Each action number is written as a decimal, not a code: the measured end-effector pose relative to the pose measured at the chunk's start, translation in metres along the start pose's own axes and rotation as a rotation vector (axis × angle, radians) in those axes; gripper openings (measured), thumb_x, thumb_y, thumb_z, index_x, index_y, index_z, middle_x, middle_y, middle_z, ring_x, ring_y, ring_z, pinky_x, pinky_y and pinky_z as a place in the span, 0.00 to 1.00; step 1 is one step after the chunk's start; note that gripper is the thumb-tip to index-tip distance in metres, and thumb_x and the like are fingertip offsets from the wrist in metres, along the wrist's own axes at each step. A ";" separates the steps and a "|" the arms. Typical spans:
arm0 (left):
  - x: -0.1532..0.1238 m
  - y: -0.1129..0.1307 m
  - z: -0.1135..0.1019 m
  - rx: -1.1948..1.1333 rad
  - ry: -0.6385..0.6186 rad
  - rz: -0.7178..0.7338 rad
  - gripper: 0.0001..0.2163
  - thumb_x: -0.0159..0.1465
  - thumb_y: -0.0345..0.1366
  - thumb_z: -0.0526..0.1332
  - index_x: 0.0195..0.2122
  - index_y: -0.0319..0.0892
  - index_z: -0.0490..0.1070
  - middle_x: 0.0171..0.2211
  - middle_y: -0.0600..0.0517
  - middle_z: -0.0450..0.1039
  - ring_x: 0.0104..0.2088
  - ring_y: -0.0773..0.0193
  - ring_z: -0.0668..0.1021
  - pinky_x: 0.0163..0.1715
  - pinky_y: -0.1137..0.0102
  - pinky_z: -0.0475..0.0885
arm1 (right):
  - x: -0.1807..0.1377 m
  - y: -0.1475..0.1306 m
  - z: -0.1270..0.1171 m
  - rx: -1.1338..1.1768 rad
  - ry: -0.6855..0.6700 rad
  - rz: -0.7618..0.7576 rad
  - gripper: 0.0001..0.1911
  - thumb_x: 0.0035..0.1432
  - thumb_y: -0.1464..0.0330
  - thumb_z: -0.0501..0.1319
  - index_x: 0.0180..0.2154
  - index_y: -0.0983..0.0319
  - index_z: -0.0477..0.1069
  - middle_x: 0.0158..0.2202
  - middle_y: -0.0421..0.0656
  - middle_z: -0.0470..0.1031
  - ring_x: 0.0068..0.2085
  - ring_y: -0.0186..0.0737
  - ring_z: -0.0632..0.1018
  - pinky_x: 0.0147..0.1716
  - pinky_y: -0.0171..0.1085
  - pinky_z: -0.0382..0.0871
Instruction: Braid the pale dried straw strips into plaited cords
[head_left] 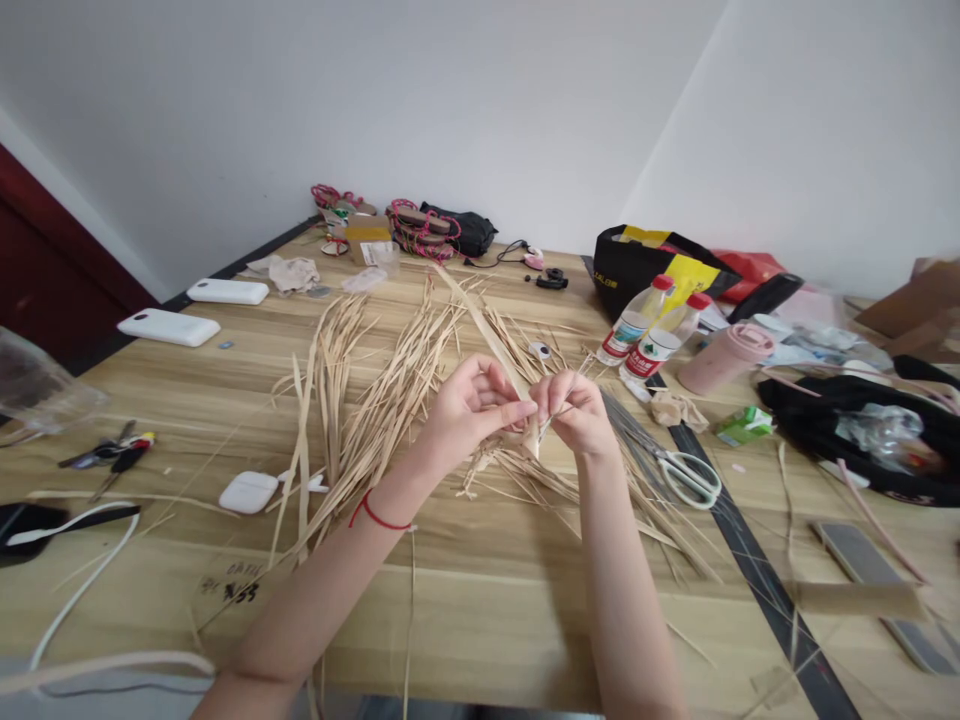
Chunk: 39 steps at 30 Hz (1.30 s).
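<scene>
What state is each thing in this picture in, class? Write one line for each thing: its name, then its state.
left hand: pinched shut on the straw strip
right hand: closed on the straw strip
straw strip: held up, slanting
loose straw: spread flat on the table
scissors: lying flat, blades shut
two bottles: capped, lying tilted
earbud case: shut
black bag: open at the top
</scene>
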<state>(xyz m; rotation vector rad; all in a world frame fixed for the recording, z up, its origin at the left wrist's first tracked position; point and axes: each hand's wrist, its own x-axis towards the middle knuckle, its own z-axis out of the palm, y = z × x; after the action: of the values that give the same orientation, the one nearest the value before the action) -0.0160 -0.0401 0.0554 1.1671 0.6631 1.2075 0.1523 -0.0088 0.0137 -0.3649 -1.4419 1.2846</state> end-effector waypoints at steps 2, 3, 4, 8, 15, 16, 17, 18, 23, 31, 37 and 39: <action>-0.001 0.000 0.001 0.010 0.025 0.018 0.21 0.47 0.35 0.72 0.29 0.42 0.57 0.26 0.59 0.67 0.24 0.72 0.75 0.25 0.77 0.74 | 0.001 0.001 0.002 0.018 0.015 0.021 0.18 0.46 0.56 0.69 0.24 0.59 0.64 0.20 0.37 0.69 0.23 0.35 0.72 0.23 0.35 0.69; -0.002 0.000 0.002 0.015 0.032 0.018 0.21 0.47 0.35 0.72 0.29 0.42 0.57 0.26 0.59 0.66 0.24 0.72 0.75 0.25 0.77 0.74 | 0.001 0.002 0.003 0.020 0.027 0.036 0.19 0.46 0.55 0.69 0.24 0.59 0.63 0.20 0.37 0.68 0.23 0.35 0.71 0.23 0.35 0.69; -0.003 0.000 0.002 0.018 0.035 0.013 0.20 0.48 0.36 0.71 0.29 0.42 0.57 0.26 0.59 0.66 0.24 0.72 0.75 0.25 0.76 0.74 | 0.001 0.003 0.004 0.019 0.042 0.049 0.20 0.45 0.54 0.69 0.23 0.58 0.61 0.20 0.37 0.67 0.23 0.35 0.71 0.23 0.35 0.69; -0.005 0.000 0.001 0.047 0.041 0.009 0.18 0.50 0.36 0.70 0.28 0.42 0.57 0.26 0.58 0.66 0.26 0.70 0.76 0.26 0.75 0.74 | 0.003 0.008 0.006 0.024 0.084 0.065 0.23 0.44 0.52 0.68 0.23 0.58 0.58 0.20 0.36 0.65 0.22 0.34 0.68 0.22 0.34 0.67; -0.005 0.005 -0.003 0.319 0.053 0.209 0.09 0.57 0.36 0.64 0.30 0.41 0.64 0.33 0.52 0.70 0.35 0.67 0.75 0.36 0.72 0.73 | 0.005 0.006 0.006 0.017 0.096 -0.056 0.18 0.49 0.56 0.67 0.26 0.58 0.61 0.22 0.36 0.67 0.25 0.34 0.71 0.25 0.34 0.69; -0.006 0.008 -0.005 0.407 0.088 0.271 0.07 0.58 0.36 0.64 0.31 0.41 0.66 0.35 0.51 0.71 0.37 0.66 0.75 0.38 0.71 0.72 | 0.005 0.003 0.006 -0.019 0.130 -0.086 0.17 0.49 0.57 0.67 0.26 0.58 0.62 0.23 0.37 0.68 0.26 0.34 0.72 0.26 0.34 0.69; -0.007 0.011 -0.008 0.497 0.134 0.322 0.06 0.59 0.37 0.63 0.32 0.41 0.67 0.36 0.50 0.71 0.38 0.65 0.74 0.40 0.71 0.71 | 0.005 0.000 0.006 -0.063 0.168 -0.113 0.16 0.50 0.57 0.67 0.27 0.58 0.64 0.24 0.37 0.69 0.28 0.35 0.73 0.26 0.35 0.70; -0.008 0.013 -0.011 0.577 0.187 0.356 0.07 0.60 0.39 0.62 0.31 0.42 0.68 0.35 0.50 0.71 0.38 0.65 0.74 0.40 0.71 0.70 | 0.005 -0.004 0.006 -0.110 0.205 -0.137 0.14 0.50 0.58 0.67 0.28 0.58 0.65 0.26 0.38 0.71 0.30 0.36 0.74 0.27 0.35 0.71; -0.009 0.022 -0.031 0.486 0.097 0.020 0.27 0.65 0.55 0.45 0.30 0.39 0.74 0.27 0.46 0.76 0.28 0.63 0.77 0.28 0.71 0.71 | 0.003 -0.022 0.013 -0.380 0.198 -0.209 0.03 0.56 0.66 0.63 0.32 0.58 0.72 0.33 0.43 0.76 0.38 0.42 0.78 0.35 0.42 0.75; 0.009 0.015 -0.053 0.214 -0.190 -0.360 0.20 0.59 0.51 0.59 0.37 0.37 0.76 0.34 0.43 0.80 0.30 0.60 0.81 0.31 0.68 0.76 | 0.002 -0.036 0.027 -0.638 -0.018 -0.199 0.07 0.59 0.71 0.59 0.36 0.56 0.77 0.39 0.45 0.78 0.43 0.45 0.77 0.45 0.46 0.71; 0.011 0.008 -0.056 0.130 -0.302 -0.291 0.15 0.61 0.44 0.61 0.40 0.37 0.75 0.34 0.45 0.79 0.34 0.61 0.81 0.37 0.67 0.77 | 0.000 -0.036 0.023 -0.592 -0.116 -0.158 0.08 0.56 0.72 0.63 0.37 0.54 0.78 0.41 0.45 0.78 0.46 0.45 0.76 0.46 0.47 0.70; 0.010 0.009 -0.055 0.084 -0.292 -0.267 0.15 0.61 0.43 0.62 0.42 0.36 0.75 0.33 0.45 0.79 0.34 0.60 0.81 0.39 0.65 0.76 | 0.000 -0.034 0.020 -0.610 -0.109 -0.166 0.09 0.55 0.72 0.64 0.37 0.53 0.78 0.41 0.44 0.78 0.48 0.46 0.75 0.48 0.48 0.69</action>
<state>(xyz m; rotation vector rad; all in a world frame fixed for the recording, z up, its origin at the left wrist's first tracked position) -0.0649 -0.0133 0.0481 1.2512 0.6287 0.7730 0.1500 -0.0311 0.0464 -0.5678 -1.9038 0.7185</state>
